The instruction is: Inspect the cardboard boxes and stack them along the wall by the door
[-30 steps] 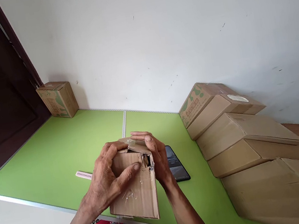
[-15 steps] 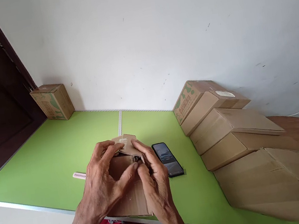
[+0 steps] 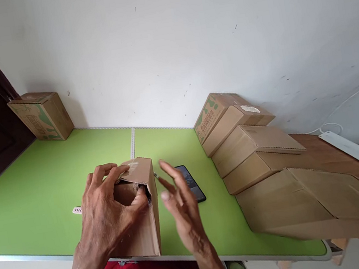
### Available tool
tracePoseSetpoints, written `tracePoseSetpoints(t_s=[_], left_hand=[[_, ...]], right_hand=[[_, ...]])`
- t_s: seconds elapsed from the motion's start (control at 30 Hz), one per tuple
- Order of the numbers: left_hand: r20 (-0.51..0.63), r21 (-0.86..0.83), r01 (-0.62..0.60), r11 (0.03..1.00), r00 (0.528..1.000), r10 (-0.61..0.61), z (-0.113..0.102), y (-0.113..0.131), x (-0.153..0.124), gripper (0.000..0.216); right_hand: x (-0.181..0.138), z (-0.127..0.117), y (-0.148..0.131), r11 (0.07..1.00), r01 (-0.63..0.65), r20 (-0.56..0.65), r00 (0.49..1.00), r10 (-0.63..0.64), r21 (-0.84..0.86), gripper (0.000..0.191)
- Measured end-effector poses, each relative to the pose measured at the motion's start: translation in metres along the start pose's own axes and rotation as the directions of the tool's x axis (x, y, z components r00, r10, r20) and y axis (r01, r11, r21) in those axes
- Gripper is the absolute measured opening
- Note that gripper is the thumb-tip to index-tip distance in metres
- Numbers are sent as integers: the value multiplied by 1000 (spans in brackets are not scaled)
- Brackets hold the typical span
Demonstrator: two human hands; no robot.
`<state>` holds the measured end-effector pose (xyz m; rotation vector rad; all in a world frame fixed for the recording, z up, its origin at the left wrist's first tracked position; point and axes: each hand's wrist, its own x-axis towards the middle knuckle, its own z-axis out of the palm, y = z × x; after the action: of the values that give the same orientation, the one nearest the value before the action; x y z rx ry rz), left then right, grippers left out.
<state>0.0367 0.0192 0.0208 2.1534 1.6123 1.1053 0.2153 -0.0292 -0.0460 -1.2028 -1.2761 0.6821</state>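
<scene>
A small worn cardboard box [image 3: 149, 223] stands at the near edge of the green table [image 3: 39, 193]. My left hand [image 3: 105, 212] grips its top left side, thumb at a torn hole near the top flap. Just right of the box hovers my right hand [image 3: 181, 209], fingers spread and holding nothing. A black phone [image 3: 196, 186] lies flat on the table behind my right hand, partly hidden by it.
A row of leaning cardboard boxes [image 3: 252, 145] runs along the right of the table, with a flattened one [image 3: 316, 203] nearest. Another box [image 3: 42, 115] stands at the far left corner by the white wall. A white strip [image 3: 76, 210] lies left of my hand. A power strip [image 3: 355, 151] sits far right.
My right hand has let go of the box and pulled away to the right with fingers spread. The left hand keeps its hold on the box. The view has shifted right.
</scene>
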Motion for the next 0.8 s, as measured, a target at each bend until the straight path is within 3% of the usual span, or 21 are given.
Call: tracePoseSetpoints(t_s=[0.1, 0.2, 0.33, 0.43, 0.53, 0.6, 0.7, 0.8], left_hand=[[14, -29, -19, 999, 1000, 20, 2, -1, 1, 45], [26, -63, -36, 997, 999, 38, 2, -3, 2, 37], [47, -72, -57, 996, 997, 60, 2, -8, 4, 35], [111, -72, -82, 994, 990, 90, -1, -14, 8, 45], [228, -97, -98, 990, 967, 118, -8, -21, 15, 55], [288, -120, -99, 988, 949, 130, -14, -26, 19, 55], [335, -147, -96, 984, 932, 141, -23, -34, 27, 53], [369, -186, -106, 977, 914, 170, -28, -38, 33, 49]], right_hand=[[3, -37, 32, 952, -151, -183, 978, 104, -268, 56], [5, -57, 66, 859, -212, -177, 974, 144, -466, 49], [11, -36, 94, 777, -252, -65, 962, 264, -578, 17], [25, -10, 107, 689, -334, -79, 924, 375, -643, 7], [40, -1, 116, 635, -430, -122, 874, 470, -641, 13], [46, -7, 117, 647, -468, -125, 855, 503, -601, 19], [46, -26, 104, 734, -489, -98, 856, 508, -472, 30], [42, -41, 72, 849, -459, -103, 888, 449, -262, 35]])
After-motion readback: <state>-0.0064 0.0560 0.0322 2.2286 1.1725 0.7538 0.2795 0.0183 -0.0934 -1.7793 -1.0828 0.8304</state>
